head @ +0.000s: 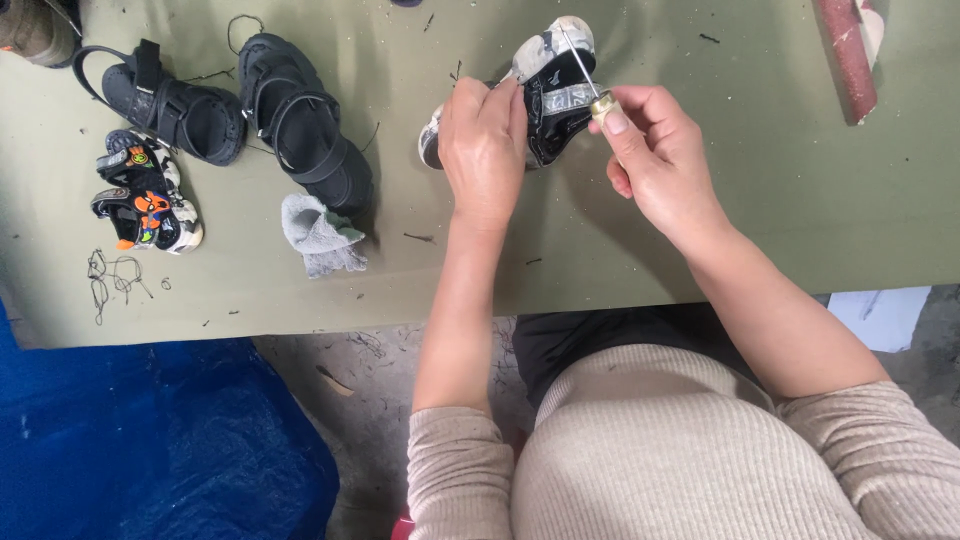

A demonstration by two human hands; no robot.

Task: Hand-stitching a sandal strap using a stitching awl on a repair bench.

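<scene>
Left hand (484, 142) fingers clamp a small camouflage sandal (553, 90) (glossy black lining) while right hand (655, 150) fingers pinch a brass-collared awl (590, 85).

The small sandal (553, 92) in my left grip (483, 140) is a child's shoe, black inside with pale grey and white patterned straps and a light sole. It is tipped on its side above the olive-green table (620, 240), toe end pointing away from me, its heel end hidden under my fingers. The awl (588, 82) in my right grip (655, 150) has a thin, bright metal needle and a brass-coloured collar at my thumb tip. Its needle slants up and away across the sandal's strap, touching it.
</scene>
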